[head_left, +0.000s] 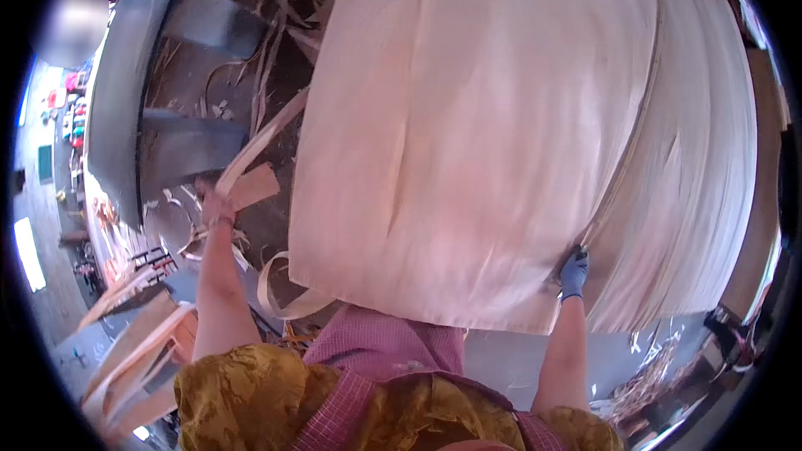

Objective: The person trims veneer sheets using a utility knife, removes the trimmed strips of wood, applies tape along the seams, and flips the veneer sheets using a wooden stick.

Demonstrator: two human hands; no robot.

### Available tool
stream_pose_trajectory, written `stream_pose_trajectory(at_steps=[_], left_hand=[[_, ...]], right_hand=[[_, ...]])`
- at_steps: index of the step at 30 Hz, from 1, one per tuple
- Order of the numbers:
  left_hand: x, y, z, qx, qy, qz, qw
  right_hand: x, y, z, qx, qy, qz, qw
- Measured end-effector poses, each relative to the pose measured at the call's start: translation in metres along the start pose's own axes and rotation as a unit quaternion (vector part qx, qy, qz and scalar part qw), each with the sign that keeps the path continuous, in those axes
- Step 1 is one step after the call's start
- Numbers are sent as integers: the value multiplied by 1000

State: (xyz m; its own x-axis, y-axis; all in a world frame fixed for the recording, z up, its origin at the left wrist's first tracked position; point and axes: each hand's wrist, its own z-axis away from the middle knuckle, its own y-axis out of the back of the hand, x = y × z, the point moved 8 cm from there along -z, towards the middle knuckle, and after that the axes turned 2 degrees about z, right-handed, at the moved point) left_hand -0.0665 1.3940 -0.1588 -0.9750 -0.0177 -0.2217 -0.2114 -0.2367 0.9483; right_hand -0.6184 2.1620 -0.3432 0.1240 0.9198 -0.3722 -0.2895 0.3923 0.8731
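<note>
A wide, pale wood veneer sheet point(468, 134) lies in front of me, its near edge close to my pink apron. My left hand point(216, 205), slightly blurred, is out to the left with its fingers closed around a long veneer strip point(266, 135). A short, broad veneer scrap point(255, 188) sticks out beside that hand. My right hand point(574, 273), in a blue-grey glove, is closed on the sheet's raised edge near its front. To the right of this hand, more veneer sheets point(681, 200) lie with a rippled surface.
Curled veneer strips point(284, 17) lie on the dark surface at upper left, near a metal machine edge point(125, 100). Long offcuts point(142, 359) are heaped at lower left. Shredded scraps point(647, 380) litter the floor at lower right.
</note>
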Motion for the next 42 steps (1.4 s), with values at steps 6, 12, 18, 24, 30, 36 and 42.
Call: stream_pose_trajectory(at_steps=[6,12,18,24,30,36,42], left_hand=[[-348,-113,189,-287,176,-234,912],[-506,-176,383,-365,262,-100,888],[-573,-239,486,-366,302,107,874],[-612,-324,482,-368,314,326,812],[-688,-352,346,-298,320,526,729],[-810,-243,82,-48,316,720,616],[-915,-138,-153,41,207,858,469]], right_hand=[[2,-3,-6,-64,-66,-73,993],[-46,53,47,-62,-77,50,994],[-140,105,127,193,277,494,801],[-254,73,294,179,110,64,975],[-386,-119,371,69,245,86,963],[-608,-228,601,-178,107,-367,907],[-799,-355,741,-254,162,-370,879]])
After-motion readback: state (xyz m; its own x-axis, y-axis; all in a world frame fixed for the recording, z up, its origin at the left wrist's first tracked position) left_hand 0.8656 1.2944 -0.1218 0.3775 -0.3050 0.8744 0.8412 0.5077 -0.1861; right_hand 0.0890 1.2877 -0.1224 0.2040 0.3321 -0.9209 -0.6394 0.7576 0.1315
